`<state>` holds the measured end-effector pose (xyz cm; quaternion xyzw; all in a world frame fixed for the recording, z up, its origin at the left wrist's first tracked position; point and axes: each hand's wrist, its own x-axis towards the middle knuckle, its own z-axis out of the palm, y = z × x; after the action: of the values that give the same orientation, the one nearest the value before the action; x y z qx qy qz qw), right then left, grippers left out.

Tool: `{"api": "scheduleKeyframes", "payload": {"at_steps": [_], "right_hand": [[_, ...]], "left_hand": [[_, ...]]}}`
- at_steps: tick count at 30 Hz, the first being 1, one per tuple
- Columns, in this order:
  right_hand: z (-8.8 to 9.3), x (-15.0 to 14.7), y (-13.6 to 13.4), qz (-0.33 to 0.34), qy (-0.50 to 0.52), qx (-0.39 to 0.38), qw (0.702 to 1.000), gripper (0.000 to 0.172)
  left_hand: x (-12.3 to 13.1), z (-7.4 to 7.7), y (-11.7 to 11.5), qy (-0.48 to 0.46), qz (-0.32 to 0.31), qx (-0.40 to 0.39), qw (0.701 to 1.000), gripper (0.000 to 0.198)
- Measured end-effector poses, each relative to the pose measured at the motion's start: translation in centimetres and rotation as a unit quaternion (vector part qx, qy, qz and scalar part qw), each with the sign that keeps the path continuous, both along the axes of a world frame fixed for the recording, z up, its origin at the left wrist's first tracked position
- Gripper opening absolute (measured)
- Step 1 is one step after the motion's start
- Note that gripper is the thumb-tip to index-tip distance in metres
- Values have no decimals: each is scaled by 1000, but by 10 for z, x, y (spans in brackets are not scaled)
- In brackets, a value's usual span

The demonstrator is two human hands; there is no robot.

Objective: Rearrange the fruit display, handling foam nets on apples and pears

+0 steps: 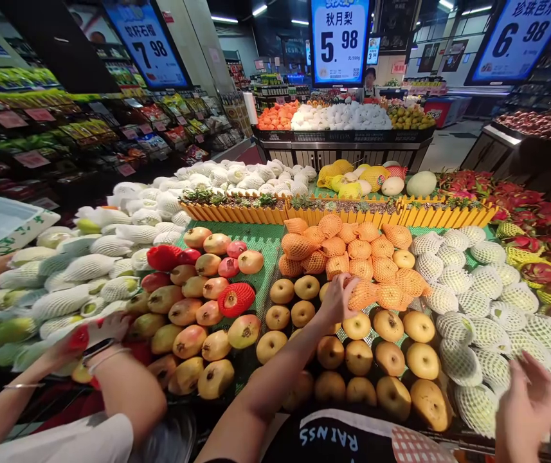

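Note:
My left hand [340, 299] reaches over rows of bare brown pears [391, 357] and closes on a pear in an orange foam net [362, 295]. That netted pear sits at the front edge of a pile of pears in the same orange nets [360, 249]. Over at the right, my right hand [528, 402] is raised above guavas in white foam nets [490, 349]. Its fingers look loosely apart, somewhat blurred, and I see nothing in them.
At left, another person's hand [106, 328] is near the pomegranates [191, 341]; one more arm holds a pale box [0, 222]. A low yellow fence [236, 212] with plants runs behind the pears. Dragon fruit [535, 212] lies far right. Price screens [340, 42] hang above.

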<state>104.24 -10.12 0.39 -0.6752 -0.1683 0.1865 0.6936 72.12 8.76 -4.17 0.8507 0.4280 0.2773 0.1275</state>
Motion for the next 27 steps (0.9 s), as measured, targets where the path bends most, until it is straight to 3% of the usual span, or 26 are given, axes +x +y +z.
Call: {"api": "scheduleKeyframes", "payload": {"at_steps": [2, 4, 5, 8, 10, 14, 15, 20, 23, 27], "right_hand": [[-6, -32, 14, 151, -32, 10, 988, 73], [-10, -75, 26, 311, 71, 30, 947, 80], [-12, -95, 31, 345, 144, 39, 926, 86], [-18, -139, 40, 324, 313, 25, 893, 75], [-20, -148, 44, 310, 386, 18, 868, 59], [-13, -140, 50, 319, 453, 41, 831, 50], [-10, -139, 51, 320, 458, 44, 829, 50], [7, -151, 51, 359, 446, 51, 818, 51], [7, -159, 51, 361, 417, 40, 833, 47], [1, -159, 52, 333, 398, 60, 853, 39]], "left_hand": [[5, 14, -26, -49, -9, 7, 999, 96], [13, 28, -53, -80, -46, 7, 996, 94], [17, 35, -65, -82, -70, 2, 994, 94], [17, 50, -88, -88, -132, -29, 987, 99], [5, 58, -93, -133, -147, -57, 979, 93], [-23, 66, -95, -282, -76, -86, 952, 31], [-27, 67, -96, -303, -64, -92, 946, 23], [-21, 69, -107, -287, -58, -131, 947, 20], [-15, 69, -110, -247, -40, -157, 955, 23], [-17, 65, -107, -200, -72, -133, 968, 13]]}}
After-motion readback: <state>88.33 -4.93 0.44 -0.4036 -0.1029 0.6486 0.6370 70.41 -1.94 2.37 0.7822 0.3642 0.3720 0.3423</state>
